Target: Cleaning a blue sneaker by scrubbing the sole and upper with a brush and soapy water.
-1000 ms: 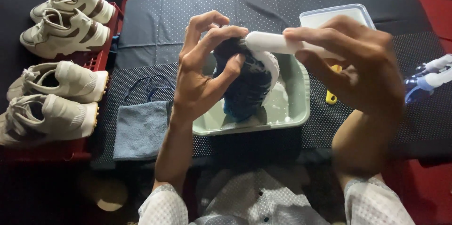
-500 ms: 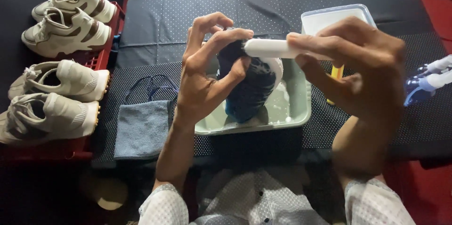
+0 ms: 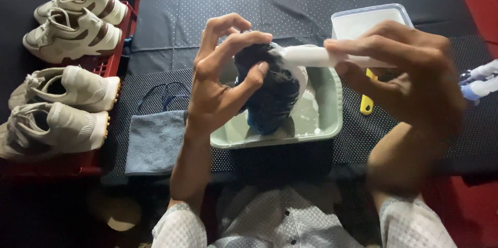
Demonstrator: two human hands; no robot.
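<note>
Left hand (image 3: 223,84) grips a dark blue soapy shoe (image 3: 270,92) over a pale green plastic basin (image 3: 327,123); right hand (image 3: 410,82) clasps a white-handled brush (image 3: 316,57) — bristles against the shoe

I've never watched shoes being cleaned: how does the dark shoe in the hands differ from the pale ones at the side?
The dark shoe is navy-black, wet and foamy; the pale shoes are cream and look dry. The left hand holds the dark shoe above the green basin, while the right hand presses a white brush to it; the pale shoes rest untouched on a red rack. Both are sneakers.
</note>
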